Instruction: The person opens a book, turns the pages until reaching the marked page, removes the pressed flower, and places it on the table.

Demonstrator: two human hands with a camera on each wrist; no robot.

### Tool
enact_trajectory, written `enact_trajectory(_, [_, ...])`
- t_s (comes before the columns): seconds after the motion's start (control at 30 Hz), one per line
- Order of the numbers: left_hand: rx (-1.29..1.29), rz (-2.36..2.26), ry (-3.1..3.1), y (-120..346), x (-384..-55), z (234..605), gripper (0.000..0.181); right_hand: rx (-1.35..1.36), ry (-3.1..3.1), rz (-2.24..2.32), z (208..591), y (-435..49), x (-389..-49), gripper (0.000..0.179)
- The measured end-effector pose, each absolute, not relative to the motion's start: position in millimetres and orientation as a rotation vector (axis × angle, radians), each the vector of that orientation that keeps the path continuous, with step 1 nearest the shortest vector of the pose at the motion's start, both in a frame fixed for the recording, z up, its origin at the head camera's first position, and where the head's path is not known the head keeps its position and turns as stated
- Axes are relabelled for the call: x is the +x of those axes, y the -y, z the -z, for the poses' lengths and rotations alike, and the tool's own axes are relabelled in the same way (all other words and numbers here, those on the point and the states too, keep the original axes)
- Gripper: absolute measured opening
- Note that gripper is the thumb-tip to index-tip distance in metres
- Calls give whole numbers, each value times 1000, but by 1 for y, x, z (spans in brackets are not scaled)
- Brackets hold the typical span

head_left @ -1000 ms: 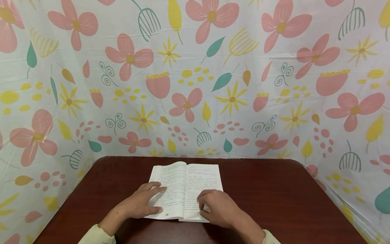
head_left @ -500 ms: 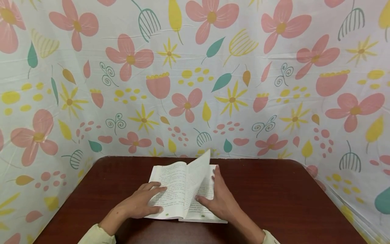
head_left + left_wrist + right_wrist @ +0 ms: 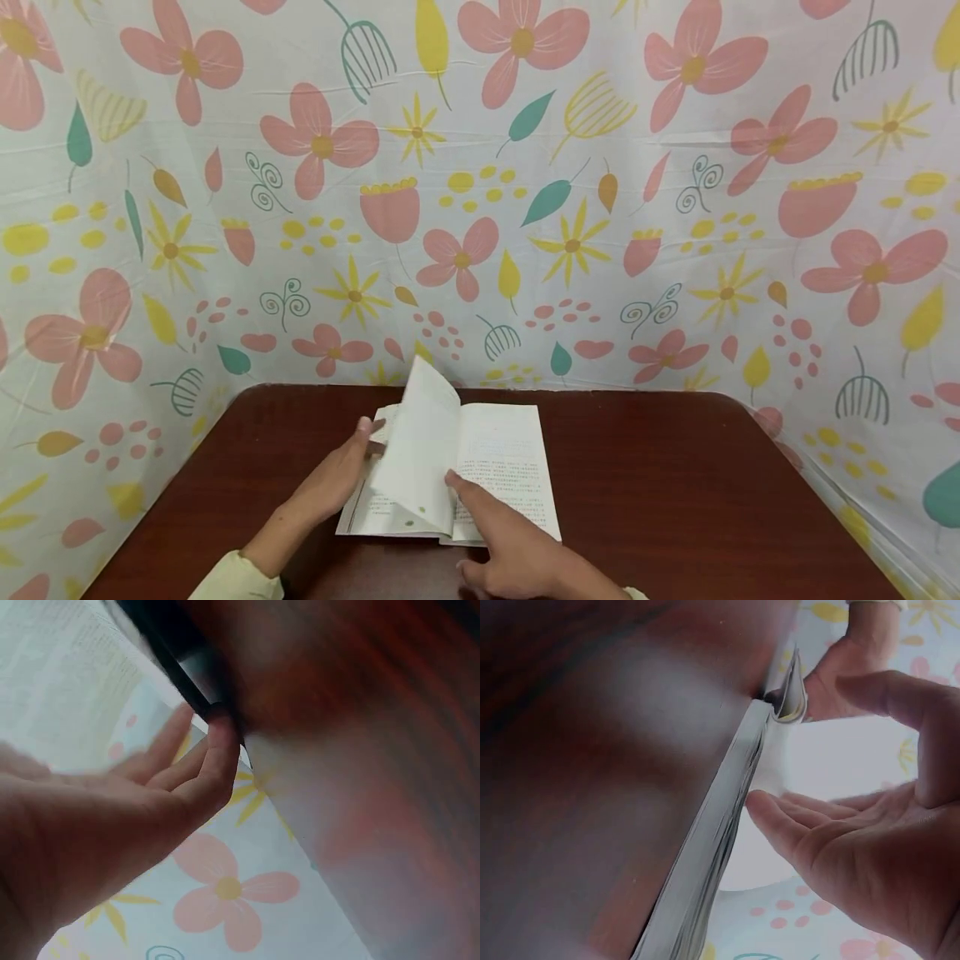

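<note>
An open book point(image 3: 506, 492) with printed pages lies on the dark table. A lifted page point(image 3: 422, 442) tilts over its left half, the top corner standing above the far edge. My left hand point(image 3: 330, 483) is at the book's left edge, partly beyond the raised page; in the left wrist view its extended fingers point(image 3: 214, 761) reach the book's edge. My right hand point(image 3: 517, 546) lies low over the right half, its index finger pointing to the centre fold. In the right wrist view, the thumb point(image 3: 889, 690) stands well apart from the fingers, which lie along the pages.
The reddish-brown table point(image 3: 675, 483) extends on both sides of the book. A white curtain point(image 3: 480, 208) printed with pink, yellow and green flowers and leaves hangs behind the table and along its sides.
The right hand lifted a page from the right half, moved it left across the fold, and now sits lower and nearer the fold. The left hand has turned up on its side at the left edge.
</note>
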State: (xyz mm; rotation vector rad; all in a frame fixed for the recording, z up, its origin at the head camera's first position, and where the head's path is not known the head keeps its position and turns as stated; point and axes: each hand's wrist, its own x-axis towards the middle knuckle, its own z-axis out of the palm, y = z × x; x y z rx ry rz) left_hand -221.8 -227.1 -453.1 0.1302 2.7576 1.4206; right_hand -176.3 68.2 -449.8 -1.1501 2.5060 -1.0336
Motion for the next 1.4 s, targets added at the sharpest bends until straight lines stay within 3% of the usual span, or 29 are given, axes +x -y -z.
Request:
enact_trajectory(0.23, [130, -1436, -2778, 230, -224, 453, 74, -1324, -2612, 669, 450, -68, -173, 88])
enact_trajectory(0.43, [414, -989, -2970, 225, -219, 460, 79, -1389, -2624, 577, 451, -69, -175, 85])
enact_trajectory(0.63, [627, -837, -2926, 227, -214, 463, 70, -1371, -2720, 507, 451, -71, -178, 79])
enact_trajectory(0.97, [676, -788, -2871, 229, -211, 461, 70, -1381, -2856, 425, 451, -84, -196, 56])
enact_trajectory(1.4, [647, -744, -2864, 228, -211, 461, 71, -1376, -2899, 380, 452, -91, -206, 43])
